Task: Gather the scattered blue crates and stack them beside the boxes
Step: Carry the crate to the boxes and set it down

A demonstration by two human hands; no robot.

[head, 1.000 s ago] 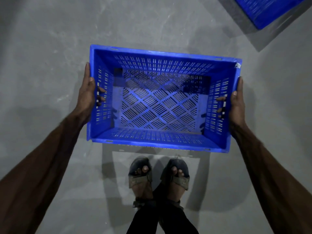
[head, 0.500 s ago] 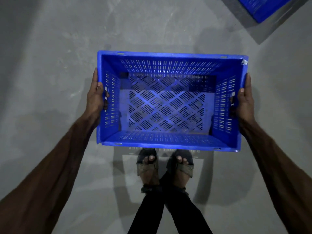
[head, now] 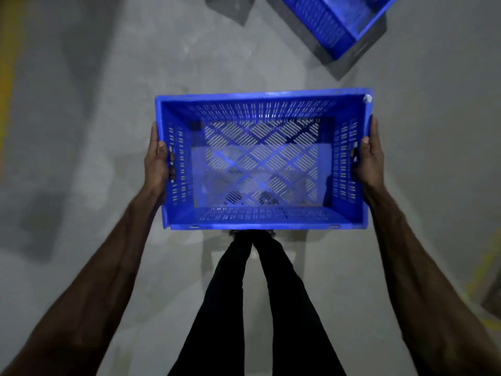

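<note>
Blue perforated plastic: the held crate (head: 260, 109) hangs level above the person's feet, off the concrete floor (head: 81, 104). The left hand (head: 157, 164) and right hand (head: 370, 158) each curl fingers into a short-wall handle slot, thumbs along the rim. Carry it level, with equal pull on both slots. A second crate (head: 333, 20) lies far right. No legible writing; a pale scrap (head: 368, 98) marks the far right corner.
</note>
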